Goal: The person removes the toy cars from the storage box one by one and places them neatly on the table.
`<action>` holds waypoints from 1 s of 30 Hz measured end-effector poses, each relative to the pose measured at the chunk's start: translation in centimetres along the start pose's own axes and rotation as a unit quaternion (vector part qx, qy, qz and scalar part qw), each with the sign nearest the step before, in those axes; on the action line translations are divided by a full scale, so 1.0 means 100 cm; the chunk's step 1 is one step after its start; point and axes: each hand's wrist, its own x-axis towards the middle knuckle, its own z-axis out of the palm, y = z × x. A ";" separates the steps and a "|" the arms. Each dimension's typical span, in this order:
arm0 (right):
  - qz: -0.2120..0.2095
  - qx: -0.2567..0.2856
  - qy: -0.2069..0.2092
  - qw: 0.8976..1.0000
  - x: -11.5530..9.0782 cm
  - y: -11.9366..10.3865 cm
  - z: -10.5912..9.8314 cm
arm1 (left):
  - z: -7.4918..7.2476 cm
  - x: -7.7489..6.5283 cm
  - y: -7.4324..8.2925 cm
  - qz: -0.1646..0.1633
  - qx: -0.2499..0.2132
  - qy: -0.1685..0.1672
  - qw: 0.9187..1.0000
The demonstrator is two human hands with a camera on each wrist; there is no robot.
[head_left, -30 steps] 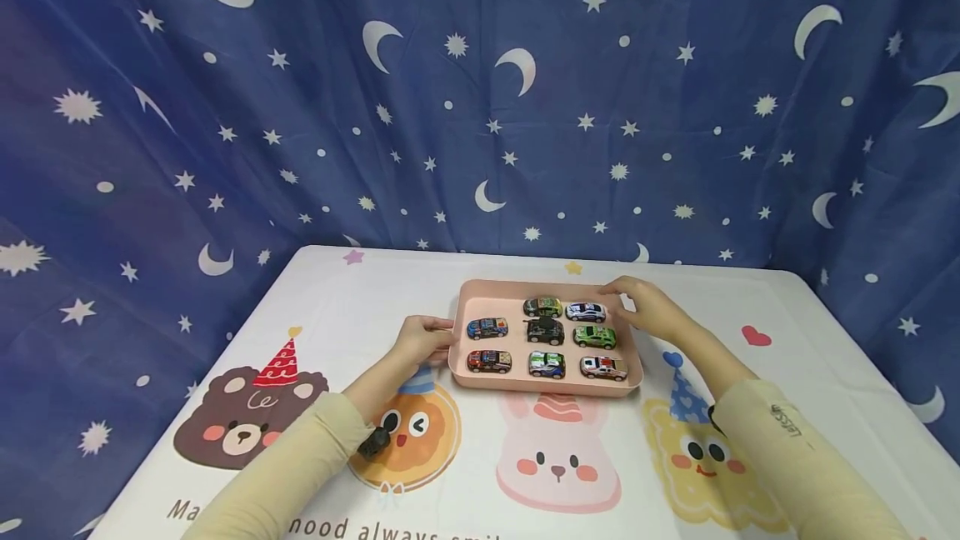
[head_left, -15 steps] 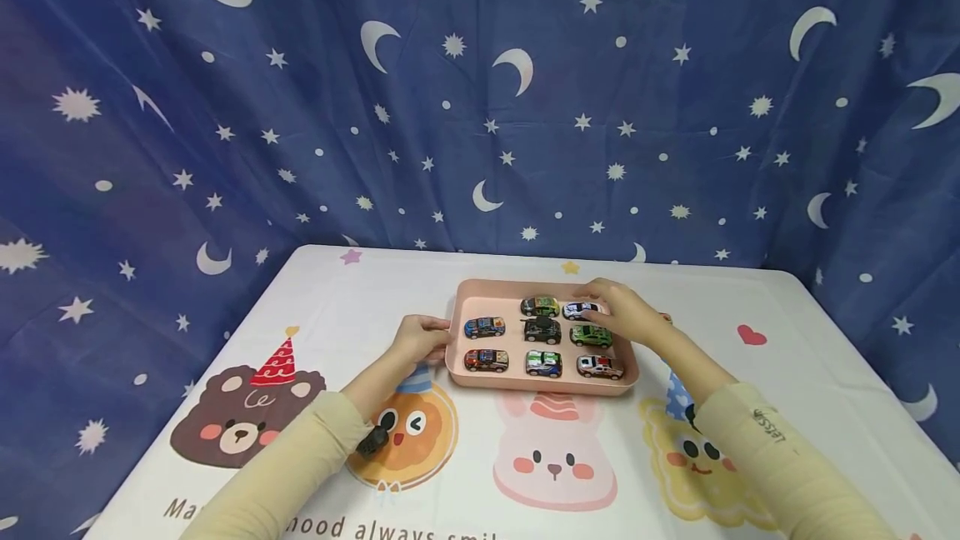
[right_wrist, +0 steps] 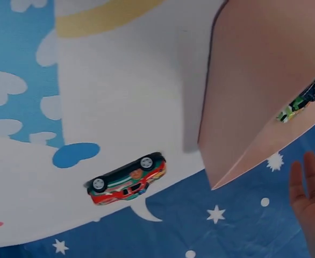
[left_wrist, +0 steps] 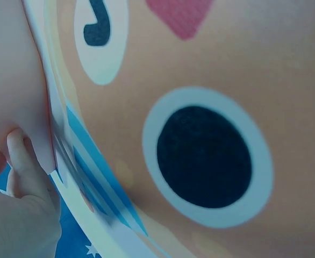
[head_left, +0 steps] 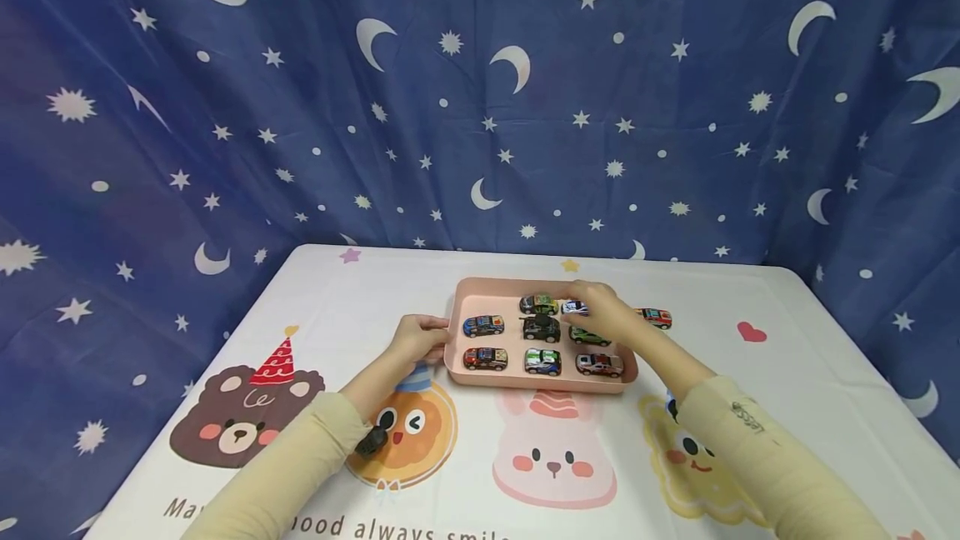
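Observation:
A pink tray [head_left: 487, 290] with several small toy cars in rows lies on the table. My left hand [head_left: 416, 338] grips its left wall; in the left wrist view the thumb [left_wrist: 19, 148] presses on the pink wall. Over the right part of the tray is my right hand [head_left: 603, 312], its fingers by a white-and-blue toy car [head_left: 575, 307], which it partly hides. The fingers look extended in the right wrist view, apart from one another. Left of that car sits a green-and-yellow car [head_left: 538, 304], and a black toy car with a turret [head_left: 541, 328] is in the middle.
A red toy car [head_left: 655, 317] stands on the white table cover [head_left: 420, 277] just right of the tray, behind my right forearm. A blue curtain [head_left: 405, 148] with moons and stars hangs behind the table.
My right hand has moved left from the tray's right rim to over the white-and-blue car. The red car outside the tray has come into view. My left hand keeps its hold.

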 end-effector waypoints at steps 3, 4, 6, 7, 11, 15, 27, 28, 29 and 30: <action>-0.009 -0.025 0.002 1.000 0.003 -0.005 0.002 | -0.002 0.000 -0.002 0.003 0.000 -0.005 1.000; -0.009 -0.024 -0.001 1.000 0.004 -0.006 0.003 | -0.003 0.000 -0.002 0.003 0.000 -0.006 1.000; -0.006 -0.014 -0.015 1.000 0.007 -0.009 0.005 | -0.003 0.000 -0.002 0.000 -0.001 -0.006 1.000; -0.005 -0.006 -0.024 1.000 0.009 -0.010 0.006 | -0.002 0.000 -0.002 0.000 0.000 -0.006 1.000; -0.004 0.021 -0.051 0.998 0.013 -0.014 0.009 | -0.001 -0.001 0.000 -0.004 -0.004 -0.005 1.000; -0.010 0.016 -0.067 0.998 0.019 -0.018 0.012 | -0.001 -0.001 0.000 -0.004 -0.008 -0.008 1.000; -0.029 -0.004 -0.091 0.995 0.047 -0.032 0.025 | -0.001 0.000 0.000 -0.002 -0.012 -0.009 1.000; -0.028 0.000 -0.093 0.995 0.049 -0.033 0.025 | -0.001 0.000 0.000 -0.002 -0.013 -0.008 1.000; -0.025 0.008 -0.095 0.995 0.051 -0.034 0.026 | -0.001 0.000 -0.001 -0.002 -0.014 -0.007 1.000; -0.023 0.014 -0.097 0.995 0.053 -0.035 0.026 | -0.001 -0.001 -0.001 -0.002 -0.015 -0.006 1.000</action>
